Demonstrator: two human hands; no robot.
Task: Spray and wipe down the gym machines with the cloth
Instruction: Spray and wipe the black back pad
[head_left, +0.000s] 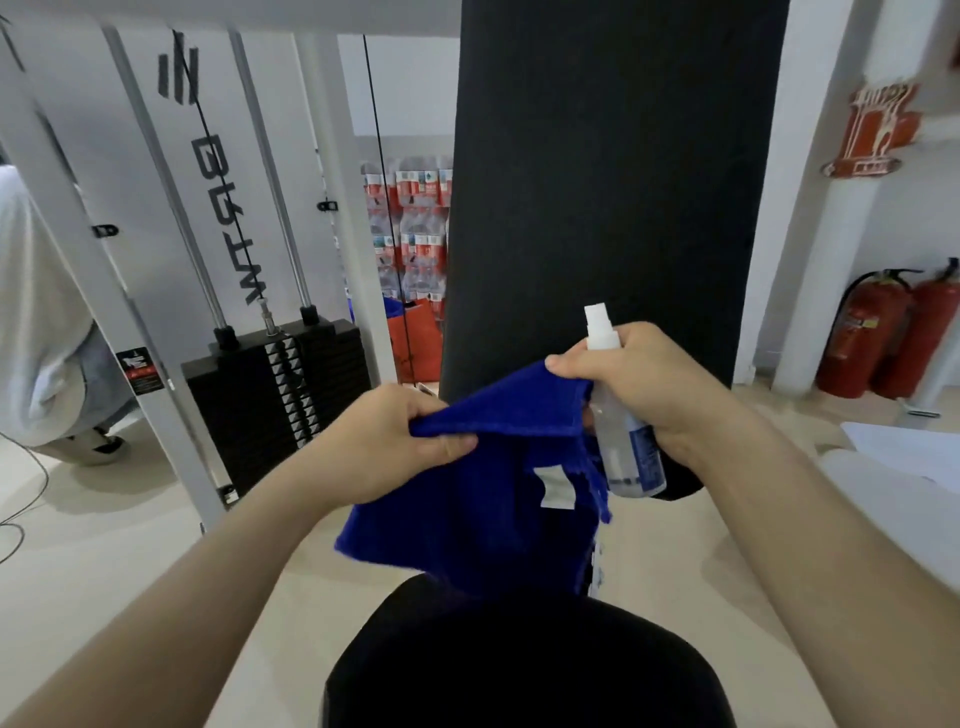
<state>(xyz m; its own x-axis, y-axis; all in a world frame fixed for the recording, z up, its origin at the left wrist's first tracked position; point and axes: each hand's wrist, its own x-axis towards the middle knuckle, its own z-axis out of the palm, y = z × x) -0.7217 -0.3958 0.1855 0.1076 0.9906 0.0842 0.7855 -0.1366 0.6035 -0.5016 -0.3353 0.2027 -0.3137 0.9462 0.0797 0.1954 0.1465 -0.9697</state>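
- The left hand (387, 441) sits just left of frame centre; its thumb and curled fingers pinch the cloth's left upper edge.
- The cloth (467, 519) is deep blue terry, stretched between both hands and hanging loose toward 6 o'clock. A small white label (556, 486) is sewn on its right half, and its right hem looks frayed.
- The right hand (641, 382), at 3 o'clock of the cloth, pinches the cloth's top right corner under the thumb, while its fingers wrap a spray bottle (623, 457).
- The spray bottle is clear plastic with a white nozzle pointing to 12 o'clock and a blue-printed label; its base hangs below the hand, touching the cloth's right edge.
- At 9 o'clock in the frame a person in white (36, 312) crouches, partly cut off.
- A white cable machine frame (150, 171) stands between 10 and 11 o'clock, with its black weight stack (280, 384) just left of the left hand.
- Packs of bottled water (415, 228) are stacked behind the frame, near 12 o'clock.
- A tall black back pad (613, 182) rises directly behind the hands, blocking the view beyond.
- A black seat pad (519, 670) lies at 6 o'clock, under the cloth.
- Two red fire extinguishers (883, 338) stand at 3 o'clock against the wall.
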